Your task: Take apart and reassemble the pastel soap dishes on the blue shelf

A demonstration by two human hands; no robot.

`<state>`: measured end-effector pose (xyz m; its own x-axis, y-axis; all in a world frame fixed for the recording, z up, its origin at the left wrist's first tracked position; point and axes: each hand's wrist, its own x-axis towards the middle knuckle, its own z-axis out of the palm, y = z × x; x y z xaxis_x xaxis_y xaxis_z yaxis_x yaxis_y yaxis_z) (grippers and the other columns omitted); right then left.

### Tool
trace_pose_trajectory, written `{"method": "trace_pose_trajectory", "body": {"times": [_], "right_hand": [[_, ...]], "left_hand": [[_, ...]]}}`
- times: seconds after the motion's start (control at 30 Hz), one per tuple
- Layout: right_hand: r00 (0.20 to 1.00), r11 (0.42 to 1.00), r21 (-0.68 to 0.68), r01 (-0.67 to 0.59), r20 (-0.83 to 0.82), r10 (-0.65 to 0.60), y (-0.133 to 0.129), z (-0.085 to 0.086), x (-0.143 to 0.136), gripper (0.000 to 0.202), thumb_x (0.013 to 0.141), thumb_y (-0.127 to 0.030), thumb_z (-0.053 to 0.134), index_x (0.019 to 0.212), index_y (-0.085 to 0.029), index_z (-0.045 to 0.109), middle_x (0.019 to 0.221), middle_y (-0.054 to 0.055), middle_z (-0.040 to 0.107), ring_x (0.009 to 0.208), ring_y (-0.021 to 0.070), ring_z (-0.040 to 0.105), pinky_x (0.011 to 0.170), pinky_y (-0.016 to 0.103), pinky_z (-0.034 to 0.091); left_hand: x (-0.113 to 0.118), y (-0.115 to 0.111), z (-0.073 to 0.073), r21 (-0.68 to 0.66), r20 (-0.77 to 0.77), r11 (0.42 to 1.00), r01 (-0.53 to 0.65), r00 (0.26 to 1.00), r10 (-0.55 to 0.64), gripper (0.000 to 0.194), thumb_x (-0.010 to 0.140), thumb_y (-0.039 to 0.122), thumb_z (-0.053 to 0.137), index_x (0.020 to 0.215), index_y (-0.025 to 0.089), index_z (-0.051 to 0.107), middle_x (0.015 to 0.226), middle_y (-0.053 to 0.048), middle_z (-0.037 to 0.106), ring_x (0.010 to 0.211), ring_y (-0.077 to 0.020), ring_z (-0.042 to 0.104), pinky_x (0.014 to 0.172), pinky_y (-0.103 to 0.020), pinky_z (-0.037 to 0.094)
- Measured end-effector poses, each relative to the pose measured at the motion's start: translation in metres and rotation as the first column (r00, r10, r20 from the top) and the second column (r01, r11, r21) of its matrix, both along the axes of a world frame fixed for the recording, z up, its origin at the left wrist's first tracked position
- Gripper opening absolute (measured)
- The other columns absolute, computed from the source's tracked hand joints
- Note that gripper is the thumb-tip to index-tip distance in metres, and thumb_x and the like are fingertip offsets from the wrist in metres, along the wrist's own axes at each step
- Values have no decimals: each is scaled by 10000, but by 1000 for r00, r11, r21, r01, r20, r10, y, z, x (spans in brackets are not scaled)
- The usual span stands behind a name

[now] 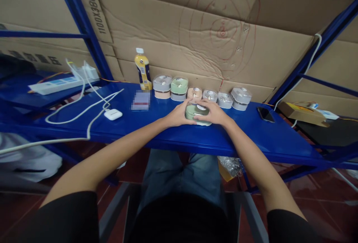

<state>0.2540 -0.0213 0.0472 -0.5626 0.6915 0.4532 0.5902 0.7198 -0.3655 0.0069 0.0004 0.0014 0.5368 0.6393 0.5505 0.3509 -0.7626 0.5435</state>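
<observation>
- I have a small green box (196, 114) between my hands; it sits on the blue worktop (156, 131), near the front edge and straight ahead of me.
- My left hand (179, 115) is curled against the box's left side, fingers wrapped round it.
- My right hand (214, 113) lies over the top and right side of the box, fingers bent and closed on it.
- Just behind the box, along the cardboard wall (195, 45), runs a row of similar small boxes: a grey-and-peach stack (162, 86), a green-and-grey stack (179, 89), a peach box (194, 93), then three grey boxes (225, 98).
- A yellow bottle (143, 69) with a white cap stands upright at the left end of that row.
- A white earbud case (113, 114) lies to the left on the worktop, among loose white cables (84, 112).
- A white power strip (56, 84) sits further left on the next shelf.
- A dark phone (265, 114) lies flat to the right, well apart from my hands.
</observation>
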Motion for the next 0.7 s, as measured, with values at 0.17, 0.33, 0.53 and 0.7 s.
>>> {"method": "trace_pose_trajectory", "body": {"times": [0.17, 0.33, 0.53, 0.7], "right_hand": [[999, 999, -35, -3, 32, 4, 3, -6, 1, 743, 865, -564, 878, 1525, -268, 710, 1426, 129, 724, 1336, 362, 697, 1204, 552, 523], [997, 996, -85, -3, 80, 10, 5, -13, 13, 952, 789, -614, 929, 1615, -258, 618, 1446, 152, 697, 1352, 391, 680, 1204, 587, 516], [1000, 990, -138, -16, 5, 17, 2, -13, 28, 1004, 722, -579, 959, 1609, -269, 604, 1543, 133, 685, 1388, 388, 668, 1225, 574, 499], [958, 962, 30, 272, -106, -268, 11, 14, 41, 927, 780, -576, 906, 1597, -261, 601, 1563, 164, 664, 1427, 424, 621, 1243, 589, 464]], "left_hand": [[2, -2, 2, 33, -20, 999, 34, 999, -34, 1126, 691, 489, 1004, 1634, 224, 448, 1621, -214, 606, 1491, -465, 606, 1210, -627, 530], [-3, -1, 1, 27, -43, 999, 23, 999, -22, 1024, 707, 506, 995, 1564, 209, 518, 1570, -207, 647, 1451, -449, 638, 1207, -612, 531], [-11, -3, 1, -9, -4, 999, -32, 999, 32, 1173, 689, 564, 994, 1640, 201, 411, 1502, -216, 687, 1361, -439, 703, 1154, -616, 577], [-15, -1, 5, 89, 227, 978, -188, 960, 164, 1020, 852, 523, 879, 1657, 204, 340, 1508, -219, 670, 1369, -379, 703, 1197, -594, 559]]}}
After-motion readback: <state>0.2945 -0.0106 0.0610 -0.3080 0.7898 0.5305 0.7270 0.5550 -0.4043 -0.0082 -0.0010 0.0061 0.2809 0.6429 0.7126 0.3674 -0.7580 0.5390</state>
